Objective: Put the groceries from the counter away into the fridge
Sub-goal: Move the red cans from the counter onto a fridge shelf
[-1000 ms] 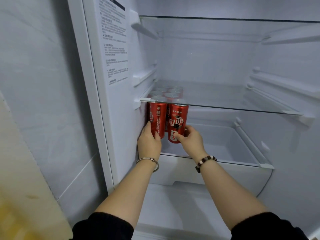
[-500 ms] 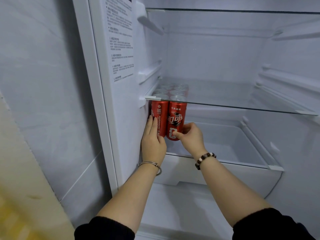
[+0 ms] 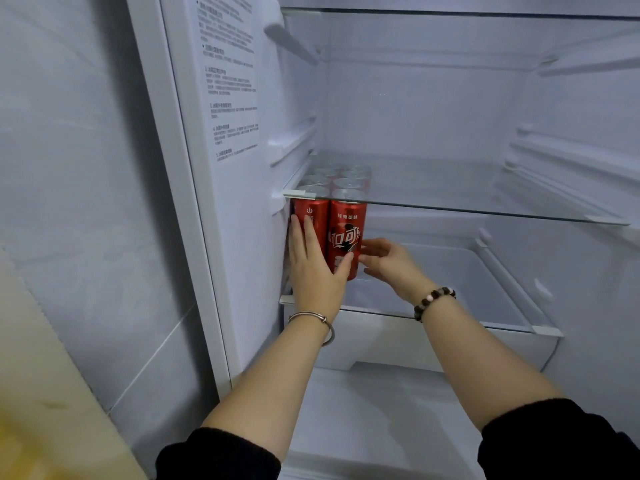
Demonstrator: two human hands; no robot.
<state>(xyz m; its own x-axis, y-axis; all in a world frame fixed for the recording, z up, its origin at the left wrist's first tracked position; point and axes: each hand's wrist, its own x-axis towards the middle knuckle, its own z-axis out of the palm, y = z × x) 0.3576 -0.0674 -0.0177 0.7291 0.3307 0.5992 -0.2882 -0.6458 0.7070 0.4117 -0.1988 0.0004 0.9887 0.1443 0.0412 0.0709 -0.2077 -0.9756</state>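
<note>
Head view: red cola cans (image 3: pixel 347 237) stand upright in two rows at the front left corner of the lower shelf (image 3: pixel 485 324), just under the glass shelf (image 3: pixel 485 211). The left hand (image 3: pixel 311 268) presses flat on their front, fingers straight. The right hand (image 3: pixel 391 263) touches their right side with loose, uncurled fingers, probably to square them against the fridge wall. The cans are glossy with silver tops and white Chinese lettering.

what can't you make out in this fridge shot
All in the head view:
1. How many red cans there are: the rear rows show only as dim tops through the glass shelf.
2. The print on the front left can: the left hand covers it.
3. Whether the right hand grips the pack: the cans hide where its fingertips land.
4. The printed sheet: text too small.
5. The yellowish shape: blurred, cut by the edge.
</note>
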